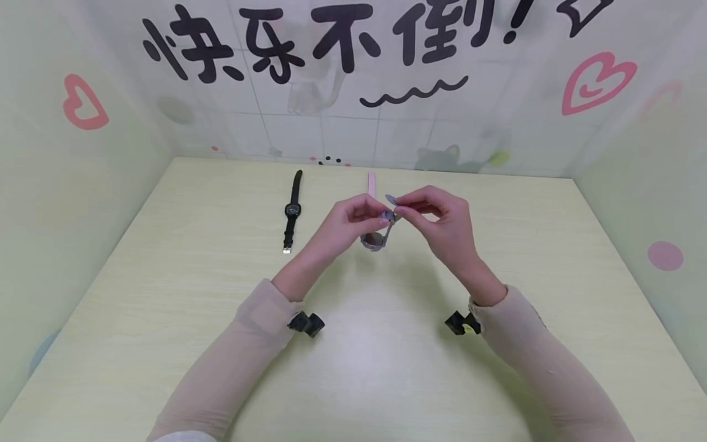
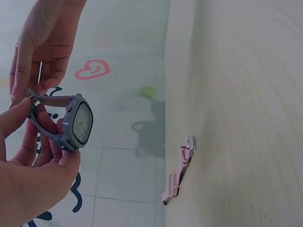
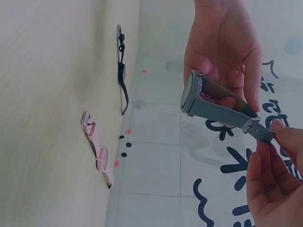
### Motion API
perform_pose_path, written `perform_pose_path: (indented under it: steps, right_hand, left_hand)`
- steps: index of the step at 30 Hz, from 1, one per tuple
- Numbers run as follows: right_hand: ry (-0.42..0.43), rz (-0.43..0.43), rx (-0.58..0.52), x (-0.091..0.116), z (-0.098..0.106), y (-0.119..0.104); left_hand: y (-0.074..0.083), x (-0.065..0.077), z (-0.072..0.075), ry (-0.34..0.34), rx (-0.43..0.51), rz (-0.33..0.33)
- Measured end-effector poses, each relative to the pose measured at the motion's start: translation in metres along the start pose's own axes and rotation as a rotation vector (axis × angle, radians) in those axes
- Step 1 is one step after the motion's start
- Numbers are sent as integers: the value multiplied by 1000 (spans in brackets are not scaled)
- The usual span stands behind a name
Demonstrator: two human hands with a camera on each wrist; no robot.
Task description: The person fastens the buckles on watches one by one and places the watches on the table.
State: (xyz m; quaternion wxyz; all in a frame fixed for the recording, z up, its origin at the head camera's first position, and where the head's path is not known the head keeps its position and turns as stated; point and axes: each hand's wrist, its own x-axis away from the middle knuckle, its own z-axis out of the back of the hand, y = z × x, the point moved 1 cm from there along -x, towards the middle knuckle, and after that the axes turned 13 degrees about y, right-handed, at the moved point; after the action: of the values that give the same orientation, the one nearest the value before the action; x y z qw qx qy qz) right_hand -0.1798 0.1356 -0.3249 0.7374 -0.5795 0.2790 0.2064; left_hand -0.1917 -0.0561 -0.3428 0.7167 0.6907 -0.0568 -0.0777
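A grey-blue wristwatch (image 2: 79,124) with a squarish case is held up above the table, its strap bent into a loop. My left hand (image 1: 345,226) grips the strap near the buckle, some fingers inside the loop. With thumb and fingertips, my right hand (image 1: 444,221) pinches the free strap end (image 3: 260,132), which sticks out past the buckle. In the right wrist view, the case (image 3: 190,93) hangs at the far side of the loop from the right fingertips. Fingers partly hide the buckle.
A black watch (image 1: 293,210) lies stretched out on the table (image 1: 221,215), left of the hands. Behind the hands lies a pink watch (image 3: 102,156), mostly hidden in the head view. Printed walls (image 1: 331,132) enclose the table at the back and sides.
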Motion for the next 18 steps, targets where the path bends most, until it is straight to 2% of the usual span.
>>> perform_pose_path:
  steps: [9,18]
  right_hand:
    - [-64,56,53,-2,5,-3]
    - [-79,67,62,-2,5,2]
  left_hand:
    - [2,-2,2,31,24,-6]
    - [4,-2,4,41,24,-8]
